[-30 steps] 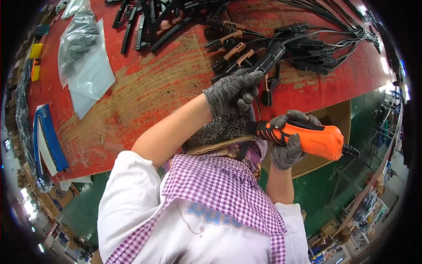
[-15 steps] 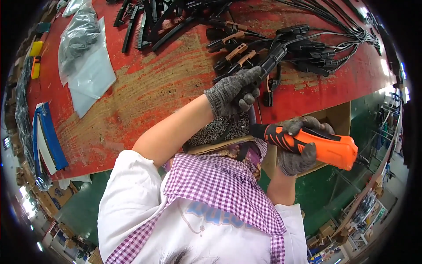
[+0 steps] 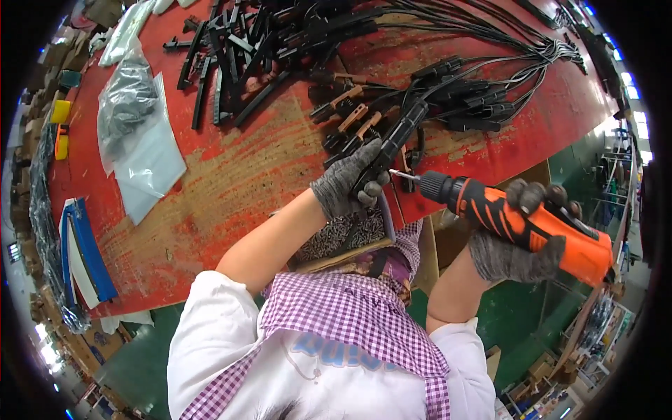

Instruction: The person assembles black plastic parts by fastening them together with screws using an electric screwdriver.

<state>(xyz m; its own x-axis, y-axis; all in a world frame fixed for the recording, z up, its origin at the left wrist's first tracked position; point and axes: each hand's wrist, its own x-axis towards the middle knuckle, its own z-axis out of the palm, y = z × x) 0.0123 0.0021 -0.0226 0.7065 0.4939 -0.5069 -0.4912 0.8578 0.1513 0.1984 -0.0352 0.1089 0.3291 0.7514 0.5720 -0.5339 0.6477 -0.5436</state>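
My left hand (image 3: 350, 180), in a grey knit glove, is closed around a long black plastic handle (image 3: 404, 131) with a cable at its far end. My right hand (image 3: 521, 245), gloved alike, grips an orange and black power screwdriver (image 3: 490, 203). Its bit (image 3: 404, 174) points left, with the tip close beside the black handle; whether they touch, I cannot tell. Below my left hand sits an open box of small screws (image 3: 329, 241). Just beyond the handle lie several copper-coloured clamp arms (image 3: 353, 117) with springs and black parts.
Black plastic strips (image 3: 231, 59) are heaped at the far side of the red worn table (image 3: 231, 182). Black cables (image 3: 483, 21) with handles (image 3: 483, 98) spread at the far right. Clear plastic bags (image 3: 143, 154) and a blue-white curved piece (image 3: 87, 252) lie left.
The power screwdriver has moved right and its bit now shows, pointing at the handle. My left hand has shifted slightly left and nearer, still holding the black handle. The view has tilted a little.
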